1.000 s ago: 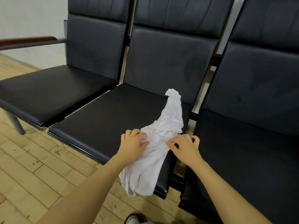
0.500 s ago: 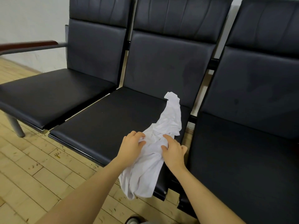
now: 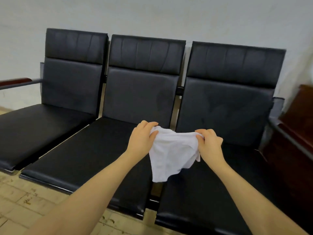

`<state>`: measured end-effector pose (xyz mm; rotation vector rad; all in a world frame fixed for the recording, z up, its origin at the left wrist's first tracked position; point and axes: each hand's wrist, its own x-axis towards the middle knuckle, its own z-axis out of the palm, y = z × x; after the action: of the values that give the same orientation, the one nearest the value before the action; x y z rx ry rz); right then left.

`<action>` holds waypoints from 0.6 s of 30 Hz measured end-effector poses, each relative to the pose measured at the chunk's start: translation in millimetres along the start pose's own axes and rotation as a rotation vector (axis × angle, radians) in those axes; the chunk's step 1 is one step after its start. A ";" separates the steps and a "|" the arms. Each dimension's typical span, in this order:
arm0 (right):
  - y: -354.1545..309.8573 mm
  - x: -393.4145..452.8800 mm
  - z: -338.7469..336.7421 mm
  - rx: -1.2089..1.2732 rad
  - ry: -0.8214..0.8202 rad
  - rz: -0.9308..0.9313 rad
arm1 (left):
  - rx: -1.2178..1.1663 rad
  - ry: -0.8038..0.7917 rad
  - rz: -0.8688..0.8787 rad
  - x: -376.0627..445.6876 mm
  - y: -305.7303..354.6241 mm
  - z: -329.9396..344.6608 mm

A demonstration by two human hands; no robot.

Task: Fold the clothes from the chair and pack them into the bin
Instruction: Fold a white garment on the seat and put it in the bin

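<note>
A white garment (image 3: 171, 153) hangs in the air above the gap between the middle and right seats of a black three-seat chair (image 3: 81, 160). My left hand (image 3: 142, 138) grips its upper left corner. My right hand (image 3: 210, 143) pinches its upper right edge. The cloth sags between my hands and its lower part dangles crumpled. No bin is in view.
A wood-topped armrest (image 3: 15, 81) sticks out at the chair's left end. A dark wooden piece of furniture (image 3: 298, 133) stands close to the right seat. A pale wall is behind, and a light wooden floor (image 3: 25, 204) lies in front.
Both hands have lifted the white garment off the middle seat and pulled it apart between them. My view has risen and now takes in the whole chair.
</note>
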<state>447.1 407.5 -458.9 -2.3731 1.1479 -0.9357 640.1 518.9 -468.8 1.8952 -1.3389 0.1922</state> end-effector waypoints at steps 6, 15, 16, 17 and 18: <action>26.7 3.8 -81.5 -0.038 0.218 0.001 | -0.053 0.007 0.126 23.4 74.0 5.3; 71.0 -5.5 -159.2 0.033 0.455 0.084 | -0.133 0.144 0.303 37.2 157.2 26.5; 74.5 -8.2 -163.2 0.024 0.464 0.088 | -0.121 0.183 0.334 36.1 161.7 29.5; 77.4 -11.1 -166.7 0.005 0.476 0.082 | -0.097 0.221 0.367 34.6 165.2 32.3; 78.7 -15.0 -170.2 -0.024 0.483 0.067 | -0.072 0.252 0.390 32.1 168.3 34.5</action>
<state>278.6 367.5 -385.3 -2.1686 1.3981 -1.5314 500.5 450.5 -389.0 1.4791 -1.5034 0.5525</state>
